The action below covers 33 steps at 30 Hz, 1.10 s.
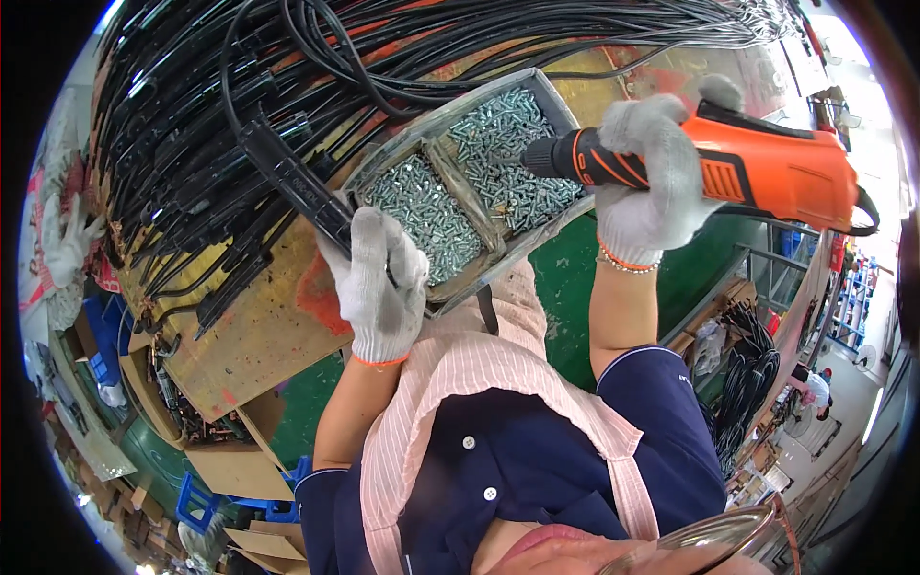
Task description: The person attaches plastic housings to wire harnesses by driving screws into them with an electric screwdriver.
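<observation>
My left hand (383, 278), in a pale work glove, is closed round the near end of a long black plastic housing (292, 182) with a black cable at its far end. My gloved right hand (661, 163) grips an orange and black electric screwdriver (767, 172), its dark nose pointing left over a grey tray (467, 196). A divider splits this tray into two compartments, both filled with small silvery screws (508, 144). The left hand is beside the tray's left compartment. Whether the screwdriver's tip touches any screws I cannot tell.
Rows of black housings (182, 144) with long black cables (575, 57) cover much of the worn wooden table (240, 364). At lower left stands a cardboard box (230, 470). A co-worker's gloved hand (72, 240) shows at far left. Bundled black cables (743, 374) lie on the right.
</observation>
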Available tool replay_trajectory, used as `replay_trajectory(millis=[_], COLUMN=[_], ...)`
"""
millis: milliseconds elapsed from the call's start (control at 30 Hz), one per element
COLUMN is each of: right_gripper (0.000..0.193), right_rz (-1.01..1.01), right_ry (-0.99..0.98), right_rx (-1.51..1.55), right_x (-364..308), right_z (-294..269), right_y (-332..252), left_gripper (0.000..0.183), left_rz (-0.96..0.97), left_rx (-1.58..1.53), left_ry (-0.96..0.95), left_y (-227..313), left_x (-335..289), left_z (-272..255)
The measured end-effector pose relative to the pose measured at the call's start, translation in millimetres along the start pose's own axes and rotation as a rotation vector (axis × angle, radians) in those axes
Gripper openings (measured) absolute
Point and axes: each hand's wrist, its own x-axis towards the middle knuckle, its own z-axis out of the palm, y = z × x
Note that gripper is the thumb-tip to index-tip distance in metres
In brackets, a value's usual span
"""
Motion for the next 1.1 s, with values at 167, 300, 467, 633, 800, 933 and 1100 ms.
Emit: replay_trajectory(millis=[167, 300, 467, 633, 800, 933, 1100], right_gripper=[0.051, 0.052, 0.054, 0.051, 0.037, 0.024, 0.021], right_rz=[0.028, 0.011, 0.094, 0.050, 0.044, 0.156, 0.257], right_ry=[0.136, 0.142, 0.235, 0.209, 0.338, 0.433, 0.432], right_rx=[0.029, 0.040, 0.083, 0.079, 0.139, 0.506, 0.725], right_x=[-13.5, -11.8, -6.2, 5.0, 15.5, 25.9, 20.8], right_z=[-19.4, -23.1, -22.9, -25.7, -37.4, -39.8, -19.1], right_y=[20.2, 27.1, 32.0, 19.0, 9.0, 3.1, 3.3], left_gripper=[0.029, 0.047, 0.047, 0.046, 0.031, 0.037, 0.042], left_rz=[0.017, 0.023, 0.019, 0.024, 0.045, 0.042, 0.029], left_rx=[0.132, 0.132, 0.122, 0.107, 0.159, 0.130, 0.165], left_ry=[0.066, 0.181, 0.179, 0.122, 0.037, 0.072, 0.153], left_y=[2.0, 2.3, 3.4, 3.1, 2.5, 2.0, 2.3], left_x=[-3.0, -1.5, 0.1, -0.6, -1.4, -2.3, 0.3], left_z=[3.5, 13.4, 18.0, 15.9, 15.4, 17.6, 23.4])
